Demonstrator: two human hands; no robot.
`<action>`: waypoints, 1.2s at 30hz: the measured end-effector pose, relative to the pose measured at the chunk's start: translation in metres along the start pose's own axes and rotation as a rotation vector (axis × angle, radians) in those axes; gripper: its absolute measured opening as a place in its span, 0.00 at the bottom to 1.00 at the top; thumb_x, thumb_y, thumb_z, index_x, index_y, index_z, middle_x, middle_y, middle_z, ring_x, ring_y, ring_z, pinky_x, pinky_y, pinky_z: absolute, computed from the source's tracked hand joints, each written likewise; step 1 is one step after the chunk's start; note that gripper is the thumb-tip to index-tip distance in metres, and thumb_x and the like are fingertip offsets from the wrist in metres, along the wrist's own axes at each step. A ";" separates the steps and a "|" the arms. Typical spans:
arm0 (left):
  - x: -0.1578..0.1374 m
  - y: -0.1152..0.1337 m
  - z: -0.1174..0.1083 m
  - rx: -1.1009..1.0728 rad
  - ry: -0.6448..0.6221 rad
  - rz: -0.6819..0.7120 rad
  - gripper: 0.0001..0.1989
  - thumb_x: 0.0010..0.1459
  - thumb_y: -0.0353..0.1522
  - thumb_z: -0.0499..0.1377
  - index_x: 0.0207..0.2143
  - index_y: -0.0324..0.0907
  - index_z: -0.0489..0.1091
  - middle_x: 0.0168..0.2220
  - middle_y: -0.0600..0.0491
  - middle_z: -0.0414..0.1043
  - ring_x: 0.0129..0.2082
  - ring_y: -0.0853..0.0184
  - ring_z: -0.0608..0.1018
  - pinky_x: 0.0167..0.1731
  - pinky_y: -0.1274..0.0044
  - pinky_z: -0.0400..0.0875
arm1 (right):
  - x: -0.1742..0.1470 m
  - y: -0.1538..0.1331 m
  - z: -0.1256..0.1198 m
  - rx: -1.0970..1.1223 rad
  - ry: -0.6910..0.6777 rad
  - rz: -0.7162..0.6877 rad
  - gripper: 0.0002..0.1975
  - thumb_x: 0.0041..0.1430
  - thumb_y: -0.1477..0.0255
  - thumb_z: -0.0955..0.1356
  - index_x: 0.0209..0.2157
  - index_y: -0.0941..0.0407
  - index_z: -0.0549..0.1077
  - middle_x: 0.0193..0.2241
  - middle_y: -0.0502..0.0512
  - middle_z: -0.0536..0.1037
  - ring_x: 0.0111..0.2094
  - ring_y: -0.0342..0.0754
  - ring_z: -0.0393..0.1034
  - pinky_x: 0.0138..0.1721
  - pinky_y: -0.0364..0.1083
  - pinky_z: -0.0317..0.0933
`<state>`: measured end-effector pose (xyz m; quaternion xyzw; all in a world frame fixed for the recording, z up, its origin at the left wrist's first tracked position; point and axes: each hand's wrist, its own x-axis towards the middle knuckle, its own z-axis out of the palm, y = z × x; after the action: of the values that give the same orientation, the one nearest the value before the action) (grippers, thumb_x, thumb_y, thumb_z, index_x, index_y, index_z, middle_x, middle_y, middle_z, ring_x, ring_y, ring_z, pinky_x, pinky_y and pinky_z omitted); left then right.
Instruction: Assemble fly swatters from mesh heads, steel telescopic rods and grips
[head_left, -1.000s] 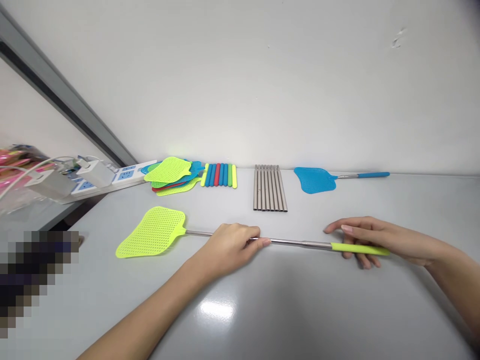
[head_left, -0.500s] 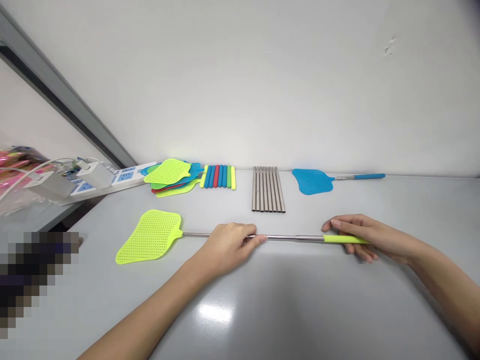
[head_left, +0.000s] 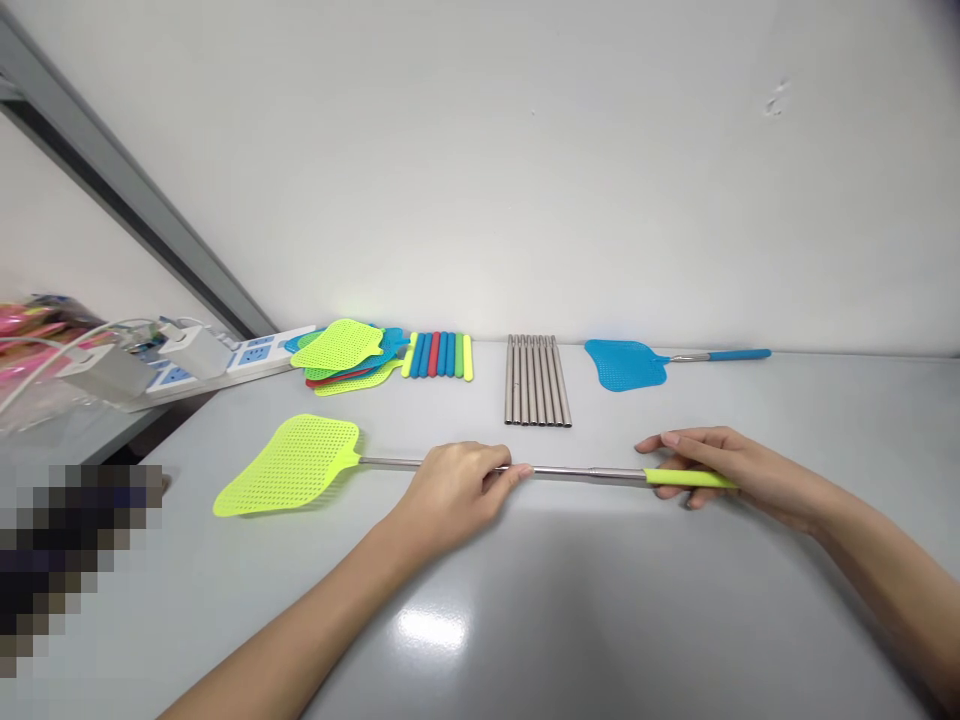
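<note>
A yellow-green fly swatter [head_left: 296,465] lies lengthwise across the grey table, its mesh head to the left and its metal rod extended. My left hand [head_left: 461,495] is closed round the middle of the rod, thumb along the near side. At the other end, my right hand [head_left: 724,465] holds the yellow-green handle loosely, with fingers beneath it and the thumb above. Part of the handle is hidden by the palm. Beyond my hands, several metal tubes [head_left: 534,380] lie side by side.
Several coloured swatter heads [head_left: 341,345] are piled at the back left, beside a row of coloured handles [head_left: 442,355]. A blue fly swatter [head_left: 626,363] lies at the back right, near the wall [head_left: 540,180]. A power strip [head_left: 251,357] with plugged-in adapters runs along the left.
The yellow-green swatter head has shifted slightly left and lifted a little. My right hand's fingers have drawn in closer under the handle. My left hand keeps its place on the rod.
</note>
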<state>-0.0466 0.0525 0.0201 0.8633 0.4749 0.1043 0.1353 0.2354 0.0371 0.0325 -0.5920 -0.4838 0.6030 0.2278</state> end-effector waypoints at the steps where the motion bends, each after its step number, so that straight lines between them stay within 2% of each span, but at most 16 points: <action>1: 0.000 0.000 0.000 0.001 0.002 0.010 0.20 0.59 0.41 0.42 0.23 0.41 0.64 0.21 0.56 0.66 0.22 0.71 0.68 0.22 0.80 0.54 | 0.000 -0.001 0.001 0.004 0.025 -0.005 0.19 0.53 0.58 0.62 0.37 0.58 0.72 0.31 0.59 0.75 0.33 0.51 0.69 0.33 0.45 0.65; 5: -0.001 0.001 0.001 -0.001 -0.003 0.025 0.20 0.59 0.41 0.41 0.24 0.41 0.64 0.21 0.56 0.66 0.22 0.72 0.68 0.23 0.80 0.54 | 0.004 0.001 0.004 0.012 0.108 -0.008 0.18 0.52 0.57 0.62 0.31 0.57 0.74 0.31 0.58 0.75 0.29 0.48 0.68 0.31 0.45 0.65; 10: -0.002 0.003 0.001 0.021 0.002 0.048 0.19 0.59 0.41 0.41 0.27 0.41 0.65 0.23 0.56 0.67 0.24 0.71 0.68 0.24 0.80 0.55 | 0.005 0.001 0.006 0.012 0.109 -0.029 0.22 0.50 0.55 0.62 0.38 0.58 0.71 0.23 0.56 0.74 0.25 0.47 0.66 0.29 0.46 0.62; 14: -0.003 0.003 0.003 0.034 0.007 0.093 0.17 0.58 0.42 0.43 0.30 0.42 0.66 0.26 0.56 0.67 0.26 0.71 0.69 0.25 0.79 0.57 | 0.001 -0.003 0.005 -0.002 0.035 -0.056 0.24 0.52 0.56 0.61 0.42 0.59 0.68 0.24 0.55 0.72 0.24 0.47 0.65 0.32 0.47 0.60; 18: -0.004 0.004 0.006 0.022 -0.002 0.104 0.17 0.59 0.40 0.41 0.30 0.42 0.65 0.27 0.55 0.67 0.28 0.71 0.69 0.27 0.79 0.58 | -0.002 -0.006 0.007 -0.007 0.000 -0.074 0.22 0.52 0.56 0.61 0.41 0.58 0.69 0.25 0.53 0.69 0.25 0.46 0.64 0.33 0.47 0.59; 26: -0.003 0.007 0.006 0.016 0.014 0.108 0.17 0.59 0.39 0.42 0.29 0.41 0.65 0.26 0.54 0.67 0.27 0.71 0.69 0.26 0.79 0.59 | 0.004 0.000 0.013 -0.039 0.086 -0.062 0.23 0.50 0.54 0.61 0.38 0.58 0.70 0.18 0.49 0.65 0.19 0.44 0.60 0.28 0.46 0.57; 36: -0.005 0.010 0.007 -0.005 0.007 0.142 0.16 0.59 0.38 0.43 0.29 0.41 0.65 0.27 0.54 0.67 0.27 0.71 0.69 0.25 0.80 0.59 | -0.001 -0.003 0.028 0.019 -0.048 -0.079 0.21 0.51 0.56 0.62 0.38 0.58 0.70 0.22 0.50 0.66 0.22 0.43 0.62 0.29 0.44 0.57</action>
<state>-0.0393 0.0418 0.0166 0.8942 0.4125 0.1179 0.1278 0.2087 0.0290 0.0304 -0.5557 -0.5065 0.6120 0.2452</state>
